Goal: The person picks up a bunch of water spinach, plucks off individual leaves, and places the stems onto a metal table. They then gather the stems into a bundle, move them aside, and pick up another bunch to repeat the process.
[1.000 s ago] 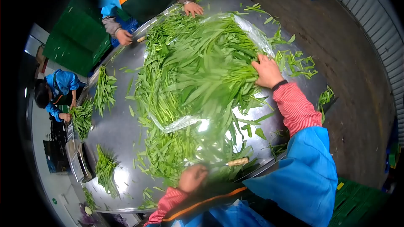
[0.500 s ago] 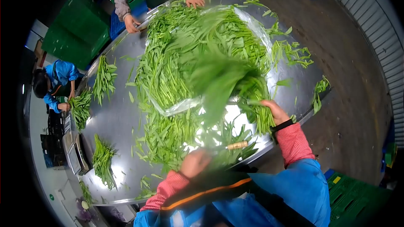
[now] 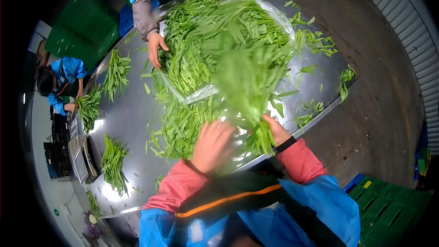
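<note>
My right hand is closed around the stems of a bunch of water spinach; its leafy end points away from me and is smeared by motion. Beside it on the left, my left hand has its fingers stretched out, partly blurred, and holds nothing I can see. Under and beyond the hands lies a large heap of water spinach, part of it within a clear plastic sheet. Loose stems and leaves lie in front of the sheet, close to my left hand.
Across the metal table, a person's hand is at the heap's left edge. Another person handles a bunch at the far left. Separate bunches lie near a scale. Green crates stand at lower right.
My right hand has moved left and toward me with the bunch, and my left hand has risen and spread its fingers. A wooden handle is no longer visible. The opposite person's hand reached the heap.
</note>
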The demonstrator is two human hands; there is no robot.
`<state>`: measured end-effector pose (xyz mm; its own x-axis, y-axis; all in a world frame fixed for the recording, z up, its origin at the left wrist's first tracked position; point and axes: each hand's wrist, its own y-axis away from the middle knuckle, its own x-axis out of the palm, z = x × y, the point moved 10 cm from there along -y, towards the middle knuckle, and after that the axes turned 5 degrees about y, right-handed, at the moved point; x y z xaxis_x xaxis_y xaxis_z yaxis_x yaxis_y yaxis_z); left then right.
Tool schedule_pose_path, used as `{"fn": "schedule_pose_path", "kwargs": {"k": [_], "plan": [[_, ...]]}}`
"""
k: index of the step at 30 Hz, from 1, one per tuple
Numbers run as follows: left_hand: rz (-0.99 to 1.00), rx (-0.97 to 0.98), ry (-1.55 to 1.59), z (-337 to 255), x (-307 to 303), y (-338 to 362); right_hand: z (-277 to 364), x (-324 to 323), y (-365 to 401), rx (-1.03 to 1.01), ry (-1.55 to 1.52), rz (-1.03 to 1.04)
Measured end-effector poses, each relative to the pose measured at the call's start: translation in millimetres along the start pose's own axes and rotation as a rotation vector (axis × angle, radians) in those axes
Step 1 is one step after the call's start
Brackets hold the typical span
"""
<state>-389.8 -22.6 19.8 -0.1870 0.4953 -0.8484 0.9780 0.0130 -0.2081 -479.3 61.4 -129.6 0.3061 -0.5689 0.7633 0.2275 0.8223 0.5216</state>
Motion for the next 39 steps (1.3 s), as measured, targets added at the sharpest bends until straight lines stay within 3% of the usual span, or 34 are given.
{"fn": "schedule_pose_path", "kwargs": {"k": [2,3,5,6,7,9,10,13,15,17,19,21,24,25,30,34,37,38,39], "plan": [[0.097,0.096,-0.185,-13,-6,-6,-29,22,-4,0.052,0.306,0.107],[0.158,0.152,-0.241,-15,-5,-6,-57,12,-25,0.019,0.257,0.158],[0.283,0.256,-0.349,-18,0,1,-77,35,-40,-0.095,0.61,0.343],[0.206,0.293,-0.394,-11,-1,10,-89,40,-47,-0.136,0.775,0.424],[0.246,0.226,-0.363,-1,0,19,-107,29,-66,-0.11,0.923,0.488],[0.328,0.097,-0.296,15,3,39,-130,32,-71,0.09,0.943,0.543],[0.19,0.142,-0.302,13,-5,46,-131,50,-55,0.266,0.818,0.527],[0.217,0.016,-0.352,45,-2,73,-130,48,-73,0.147,0.998,0.42],[0.074,-0.108,-0.362,73,-27,85,-63,67,-47,-0.02,1.179,0.094],[-0.022,-0.228,-0.385,111,-52,102,-16,67,-21,-0.268,1.358,-0.032],[-0.033,-0.435,-0.326,142,-68,100,7,59,-2,-0.52,1.782,-0.201],[0.035,-0.575,-0.261,169,-56,90,5,69,17,-0.804,2.25,-0.199],[0.194,-0.801,-0.128,206,-3,73,-12,20,11,-0.74,2.579,-0.29],[0.271,-0.905,-0.059,219,20,74,-13,13,8,-0.742,2.582,-0.283],[0.34,-0.961,0.037,229,47,74,-18,15,9,-0.718,2.422,-0.086],[0.467,-1.01,0.137,231,49,79,-9,11,13,-0.443,1.765,-0.144],[0.388,-0.976,0.114,239,54,82,-10,29,4,-0.345,1.523,-0.14],[0.379,-0.958,0.111,244,58,84,-16,38,-4,-0.282,1.57,-0.106],[0.369,-0.941,0.108,251,63,85,-19,46,-16,-0.489,1.642,-0.144]]}}
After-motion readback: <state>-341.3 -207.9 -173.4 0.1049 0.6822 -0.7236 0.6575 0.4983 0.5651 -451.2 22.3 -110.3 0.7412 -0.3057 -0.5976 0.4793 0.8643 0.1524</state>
